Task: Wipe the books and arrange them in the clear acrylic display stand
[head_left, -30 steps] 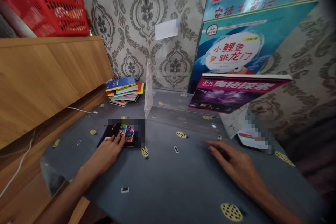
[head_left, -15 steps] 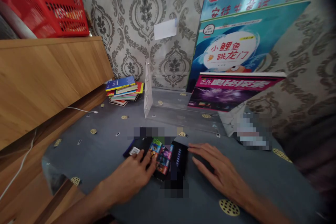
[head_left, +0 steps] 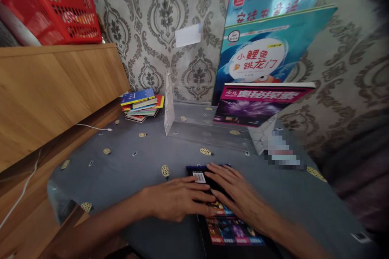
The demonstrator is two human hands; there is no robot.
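A dark magazine [head_left: 234, 232] lies on the cloth-covered table near its front edge, with a white barcode and rows of small colourful pictures on the cover facing up. My left hand [head_left: 179, 198] reaches in from the left, its outstretched fingers resting on the magazine beside the barcode. On its upper right part lies my right hand [head_left: 240, 194], flat, with fingers extended. The fingertips of both hands come close together. Both hands hide part of the cover, and the lower edge runs toward the bottom of the picture.
A clear acrylic rack [head_left: 212, 131] stands behind, holding a purple magazine [head_left: 258, 103] and two blue books, one a carp book [head_left: 258, 58]. A book pile [head_left: 141, 105] sits at the back left. A red basket [head_left: 60, 8] rests on a wooden cabinet [head_left: 57, 93].
The dark magazine has turned and shifted right and nearer to me. My left hand has moved right across it; my right hand, previously at its right edge, now lies on top.
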